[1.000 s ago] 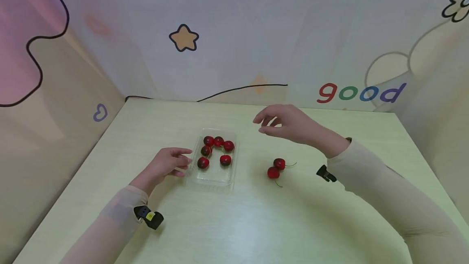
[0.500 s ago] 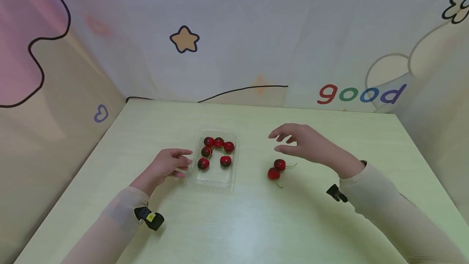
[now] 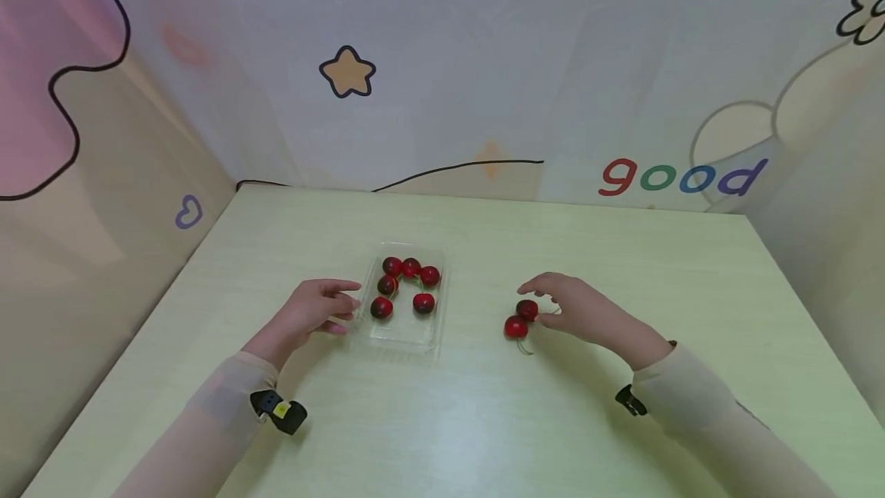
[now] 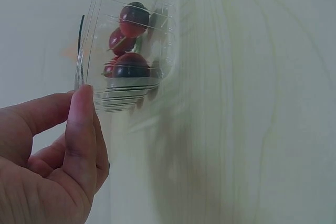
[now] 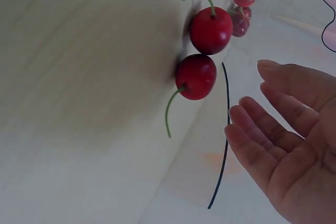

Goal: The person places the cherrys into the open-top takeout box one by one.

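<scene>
A clear plastic box (image 3: 404, 338) lies on the table, several dark red cherries (image 3: 382, 307) inside it. My left hand (image 3: 319, 306) pinches its left rim between thumb and fingers; the left wrist view shows the thumb (image 4: 81, 111) on the box's edge. To the right of the box, two loose cherries sit side by side: a nearer one (image 3: 515, 327) and a farther one (image 3: 527, 310), each with a green stem. Over the farther cherry is my right hand (image 3: 584, 313), fingers parted and relaxed, holding nothing. A gap shows between those fingers and both cherries in the right wrist view.
The pale wood-grain table (image 3: 442, 421) is bounded by printed cloth walls at the back (image 3: 442, 98) and sides. Black wrist cameras sit on the left sleeve (image 3: 280, 411) and right sleeve (image 3: 631, 400).
My right hand has come down and toward me, from beyond the two loose cherries to right over the farther one. My left hand and the box have stayed put.
</scene>
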The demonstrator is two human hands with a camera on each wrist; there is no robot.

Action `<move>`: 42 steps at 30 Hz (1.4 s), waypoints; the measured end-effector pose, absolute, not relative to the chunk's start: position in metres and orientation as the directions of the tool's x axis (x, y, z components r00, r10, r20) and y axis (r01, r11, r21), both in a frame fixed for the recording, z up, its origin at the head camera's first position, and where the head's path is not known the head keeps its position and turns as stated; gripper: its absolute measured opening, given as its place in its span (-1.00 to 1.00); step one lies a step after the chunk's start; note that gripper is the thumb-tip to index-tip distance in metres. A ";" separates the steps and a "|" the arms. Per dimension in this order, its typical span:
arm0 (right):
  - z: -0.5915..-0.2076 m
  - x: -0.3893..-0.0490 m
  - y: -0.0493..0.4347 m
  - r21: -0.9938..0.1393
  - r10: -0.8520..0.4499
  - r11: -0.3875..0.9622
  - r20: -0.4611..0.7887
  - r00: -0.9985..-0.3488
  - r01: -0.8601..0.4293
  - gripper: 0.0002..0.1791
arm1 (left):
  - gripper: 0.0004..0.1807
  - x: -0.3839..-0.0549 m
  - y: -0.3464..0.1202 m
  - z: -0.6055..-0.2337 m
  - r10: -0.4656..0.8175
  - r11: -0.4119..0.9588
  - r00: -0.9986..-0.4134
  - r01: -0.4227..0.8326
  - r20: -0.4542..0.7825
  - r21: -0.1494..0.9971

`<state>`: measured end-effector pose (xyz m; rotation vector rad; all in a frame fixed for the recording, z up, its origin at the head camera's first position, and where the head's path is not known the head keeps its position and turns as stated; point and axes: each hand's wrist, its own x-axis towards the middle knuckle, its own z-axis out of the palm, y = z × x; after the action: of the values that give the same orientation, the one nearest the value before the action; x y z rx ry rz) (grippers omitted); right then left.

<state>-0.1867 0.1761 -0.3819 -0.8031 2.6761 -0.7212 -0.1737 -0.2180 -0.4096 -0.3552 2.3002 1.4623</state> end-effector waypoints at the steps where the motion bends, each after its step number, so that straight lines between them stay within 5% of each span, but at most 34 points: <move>1: -0.386 -0.187 0.176 -0.528 -0.564 0.728 -0.100 -0.820 -0.436 -0.53 | -0.52 -0.174 -0.218 -0.410 -0.007 0.423 -0.891 -0.413 -0.453 0.806; 42: -0.413 -0.212 0.161 -0.468 -0.461 0.826 -0.242 -0.854 -0.313 -0.59 | -0.51 -0.171 -0.217 -0.406 0.000 0.425 -0.891 -0.411 -0.454 0.806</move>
<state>-0.2119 0.1613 -0.4127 -0.5838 2.6622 -0.5970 -0.1712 -0.2174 -0.4059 -0.3509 2.2984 1.4595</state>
